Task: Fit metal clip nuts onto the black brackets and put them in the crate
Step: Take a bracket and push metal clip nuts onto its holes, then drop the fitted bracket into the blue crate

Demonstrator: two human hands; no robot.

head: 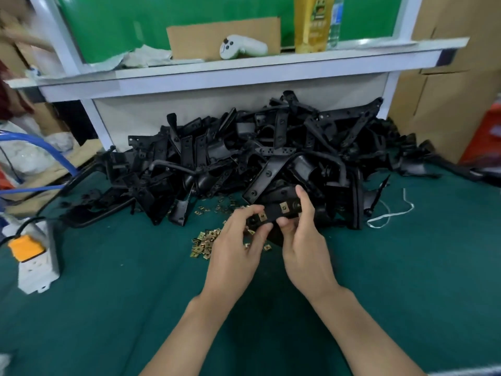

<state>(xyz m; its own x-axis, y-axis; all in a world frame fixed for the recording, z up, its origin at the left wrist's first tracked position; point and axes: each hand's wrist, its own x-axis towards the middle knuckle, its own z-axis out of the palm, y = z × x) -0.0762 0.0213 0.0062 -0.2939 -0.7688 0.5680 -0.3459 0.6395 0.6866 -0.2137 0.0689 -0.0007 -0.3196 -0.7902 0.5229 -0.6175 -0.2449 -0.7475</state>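
A: So, from the head camera, where is the bracket being worked on?

B: Just this side of the heap of black brackets (271,158), lifted off the green mat (108,294). One black bracket (273,212) spans both hands. The right hand (303,248) grasps its right end, thumb below and forefinger laid over the top, probably to steady it. The left hand (235,240) has its fingers curled onto the left end, pinching at the nut there, likely to push it home over the edge.

A: How many nuts are on it?

B: Two brass-coloured clip nuts (284,205) show on the bracket, one near each hand. The loose clip nuts (204,241) lie scattered on the mat just left of the left hand, handy for picking. They are too many to count, as is the heap.

A: And the crate?

B: I cannot make one out. Something orange-red at the far right edge is too blurred to name. I judge this bracket not yet put away.

A: Anything else?

B: One power strip (38,264) at the near left, and one white controller (241,47) on the far shelf (271,67).
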